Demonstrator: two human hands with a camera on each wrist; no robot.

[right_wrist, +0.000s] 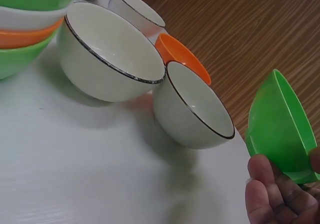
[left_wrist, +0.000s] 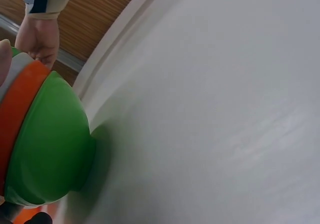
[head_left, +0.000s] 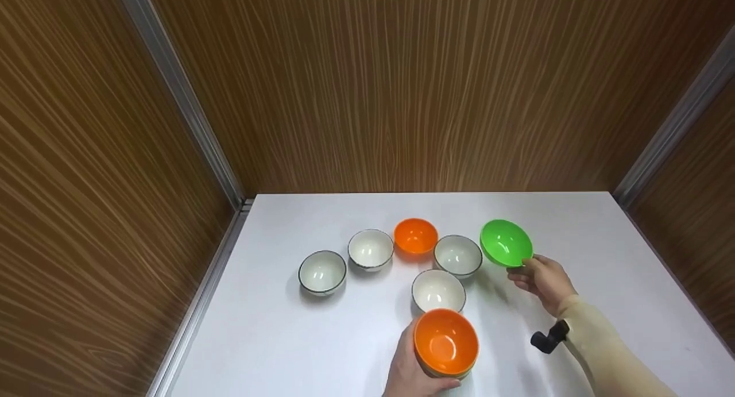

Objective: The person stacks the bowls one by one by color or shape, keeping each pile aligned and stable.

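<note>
My left hand (head_left: 406, 365) grips a stack of nested bowls (head_left: 446, 340) near the front of the table, an orange one on top. The right wrist view shows green, white and orange layers beneath it, with a green bowl (right_wrist: 20, 61) lowest. At the right, my right hand (head_left: 544, 281) pinches a single green bowl (head_left: 505, 243) by its rim, thumb inside and fingers beneath. This bowl is tilted and held above the table, its inside facing the head camera. A white bowl (head_left: 458, 255) with a dark rim stands just left of it.
On the white table (head_left: 258, 339), another white bowl (head_left: 438, 290) stands right behind the stack. Farther left are an orange bowl (head_left: 416, 236) and two more white bowls, one central (head_left: 370, 249), one leftmost (head_left: 322, 272). Wood-patterned panels (head_left: 402, 98) enclose the back and sides.
</note>
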